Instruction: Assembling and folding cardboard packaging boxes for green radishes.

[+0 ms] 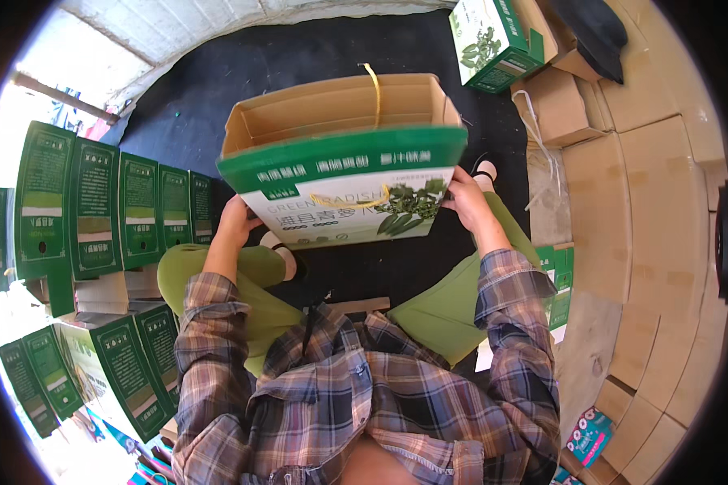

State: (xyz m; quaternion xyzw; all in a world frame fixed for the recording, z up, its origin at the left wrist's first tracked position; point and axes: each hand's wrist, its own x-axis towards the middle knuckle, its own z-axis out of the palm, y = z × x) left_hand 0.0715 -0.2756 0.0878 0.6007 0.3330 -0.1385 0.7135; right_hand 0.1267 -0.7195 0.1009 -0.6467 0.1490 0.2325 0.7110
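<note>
Between my hands, in front of my knees, is a green and white cardboard carton with leafy radish pictures on its side. Its top is open, showing a bare brown inside. A yellow cord handle stands up from the far wall, and another yellow cord loops on the near printed side. My left hand grips the carton's left lower edge, fingers partly hidden behind it. At its right side my right hand is closed on the edge. The carton tilts so that its printed face turns toward me.
Rows of similar green cartons stand on the left. Stacked brown boxes line the right side. Another printed carton sits at the far right, near a dark hat. Black sheeting covers the floor ahead.
</note>
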